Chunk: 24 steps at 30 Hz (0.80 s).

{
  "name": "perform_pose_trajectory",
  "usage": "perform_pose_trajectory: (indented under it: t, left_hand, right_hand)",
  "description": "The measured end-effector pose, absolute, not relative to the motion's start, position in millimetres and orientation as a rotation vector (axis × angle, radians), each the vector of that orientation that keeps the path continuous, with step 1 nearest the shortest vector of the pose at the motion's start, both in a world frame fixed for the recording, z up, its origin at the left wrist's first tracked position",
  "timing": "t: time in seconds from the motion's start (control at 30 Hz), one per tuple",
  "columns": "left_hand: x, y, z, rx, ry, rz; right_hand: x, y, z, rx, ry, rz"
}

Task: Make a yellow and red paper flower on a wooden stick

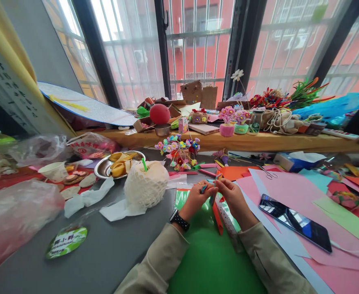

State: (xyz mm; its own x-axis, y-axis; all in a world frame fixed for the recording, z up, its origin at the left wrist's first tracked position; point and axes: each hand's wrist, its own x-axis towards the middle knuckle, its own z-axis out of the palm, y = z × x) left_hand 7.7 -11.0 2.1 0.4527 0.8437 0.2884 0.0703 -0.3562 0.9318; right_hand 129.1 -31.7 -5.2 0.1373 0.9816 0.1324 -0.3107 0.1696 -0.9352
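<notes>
My left hand point(198, 198), with a dark watch at the wrist, and my right hand point(233, 200) meet over a green plastic sheet point(213, 261). Both sets of fingers are pinched on a small blue paper piece point(218, 177), which my fingertips partly hide. Another blue bit pokes out by the left fingers; whether it belongs to the same piece I cannot tell. Below the hands lie an orange paper strip point(218, 219) and a white patterned strip point(227, 222). Just beyond stands a bunch of small colourful handmade flowers point(179, 150).
A net-wrapped coconut point(146, 185) with a green straw stands left of my hands, before a metal bowl point(98, 168) of peels. To the right, a phone point(296, 222) rests on pink paper point(285, 188), near scissors point(269, 174). Crafts crowd the wooden sill point(130, 141).
</notes>
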Motion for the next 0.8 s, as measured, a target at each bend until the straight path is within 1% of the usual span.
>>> perform_pose_trajectory:
  t: [0.07, 0.13, 0.33, 0.57, 0.8]
  left_hand:
    - [8, -11, 1, 1.922, 0.749, 1.061]
    - [8, -11, 0, 2.036, 0.743, 1.033]
    - [4, -13, 2, 2.188, 0.732, 1.004]
    - [0, -13, 7, 2.218, 0.687, 0.908]
    - [-4, -6, 4, 2.151, 0.762, 0.955]
  right_hand:
    - [128, -32, -7, -0.935, -0.938, 1.084]
    - [126, -33, -7, -0.949, -0.941, 1.044]
    - [132, -37, 8, -0.944, -1.086, 1.020]
    - [149, -36, 9, -1.027, -1.221, 0.930]
    - [154, -29, -3, -1.032, -1.056, 0.840]
